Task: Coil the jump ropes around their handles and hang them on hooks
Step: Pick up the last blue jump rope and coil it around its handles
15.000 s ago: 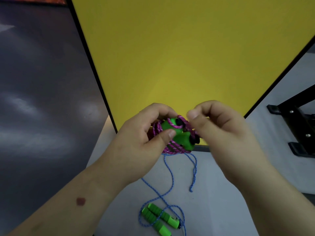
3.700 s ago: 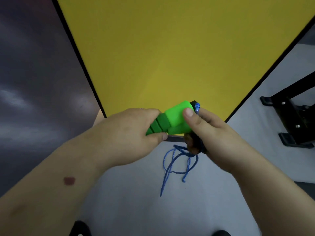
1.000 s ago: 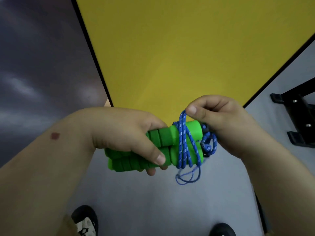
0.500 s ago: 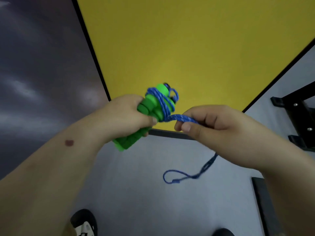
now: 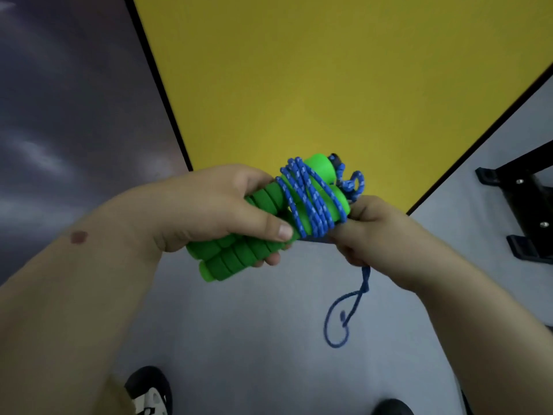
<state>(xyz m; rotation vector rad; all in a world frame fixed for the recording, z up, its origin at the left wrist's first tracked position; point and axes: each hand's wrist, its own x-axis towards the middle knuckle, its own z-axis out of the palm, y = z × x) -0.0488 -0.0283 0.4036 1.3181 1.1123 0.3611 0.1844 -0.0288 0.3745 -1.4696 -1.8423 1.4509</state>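
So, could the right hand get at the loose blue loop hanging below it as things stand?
Probably yes, but not freely: the right hand is gripping the blue rope beside the green handles. The dangling loop hangs in open air with nothing around it, so it would have to let go or slide down.

Dim even light, soft blur, wide-angle distortion

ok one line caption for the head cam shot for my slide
Left hand grips paired green handles while right hand winds blue rope around them.
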